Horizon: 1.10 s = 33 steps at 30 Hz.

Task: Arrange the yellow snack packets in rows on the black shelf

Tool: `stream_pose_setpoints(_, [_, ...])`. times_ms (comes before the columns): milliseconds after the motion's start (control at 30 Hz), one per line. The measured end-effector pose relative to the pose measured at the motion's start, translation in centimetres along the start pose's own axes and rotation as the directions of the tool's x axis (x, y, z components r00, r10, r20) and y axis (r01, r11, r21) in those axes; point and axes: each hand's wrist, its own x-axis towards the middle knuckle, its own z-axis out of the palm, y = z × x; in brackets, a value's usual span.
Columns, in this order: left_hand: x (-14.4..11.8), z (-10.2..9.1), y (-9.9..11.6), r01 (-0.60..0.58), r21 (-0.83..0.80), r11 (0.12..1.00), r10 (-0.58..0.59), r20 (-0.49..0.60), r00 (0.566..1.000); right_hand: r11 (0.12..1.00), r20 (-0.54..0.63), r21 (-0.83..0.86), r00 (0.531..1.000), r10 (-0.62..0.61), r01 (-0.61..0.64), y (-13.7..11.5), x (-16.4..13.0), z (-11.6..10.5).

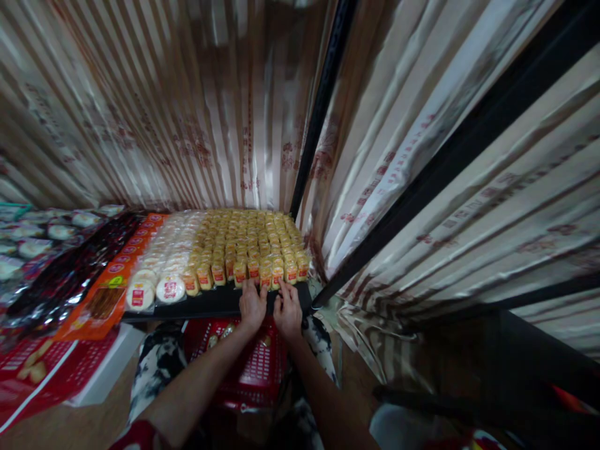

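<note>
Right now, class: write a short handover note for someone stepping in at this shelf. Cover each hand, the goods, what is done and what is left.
Left hand: fingers on the front row of small yellow wrapped cakes, at the black tray's edge.
Right hand: beside it, touching the same row.
Done: the yellow rows sit packed; round white wrapped cakes lie to their left.
Left: the red plastic basket below holds a few more packets.

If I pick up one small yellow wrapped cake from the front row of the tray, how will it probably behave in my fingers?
The yellow wrapped cake looks small, so probably light. Its wrapper appears glossy, so it may slip a little between fingers. It stands packed tightly against its neighbours at the dark tray edge, where the left hand and right hand rest, so pulling one might topple others.
</note>
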Motion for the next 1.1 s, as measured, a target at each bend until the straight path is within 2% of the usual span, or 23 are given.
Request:
stream_pose_setpoints(367, [0.3, 0.9, -0.8, -0.055, -0.059, 0.997, 0.056, 0.005, 0.998, 1.000, -0.020, -0.029, 1.000, -0.003, 0.002, -0.1, 0.0, 0.3])
stream_pose_setpoints(600, [0.3, 1.3, -0.9, -0.011, -0.037, 0.999, 0.010, -0.019, 1.000, 0.997, -0.020, -0.073, 1.000, 0.016, -0.017, 0.1, 0.0, 0.4])
stream_pose_setpoints(800, [0.2, 1.6, -1.2, -0.078, -0.027, 0.997, 0.078, -0.015, 0.997, 0.993, -0.060, -0.112, 0.998, 0.030, -0.037, 0.0, 0.1, 0.7])
stream_pose_setpoints(967, [0.1, 1.7, -1.3, -0.088, -0.039, 0.995, 0.088, 0.011, 0.996, 0.991, -0.093, -0.116, 0.994, 0.063, -0.074, -0.2, 0.2, 0.9])
stream_pose_setpoints(1100, [0.2, 1.9, -1.3, -0.067, -0.083, 0.994, 0.069, 0.020, 0.997, 0.991, -0.101, -0.129, 0.995, 0.026, -0.039, -0.1, 0.3, 1.1])
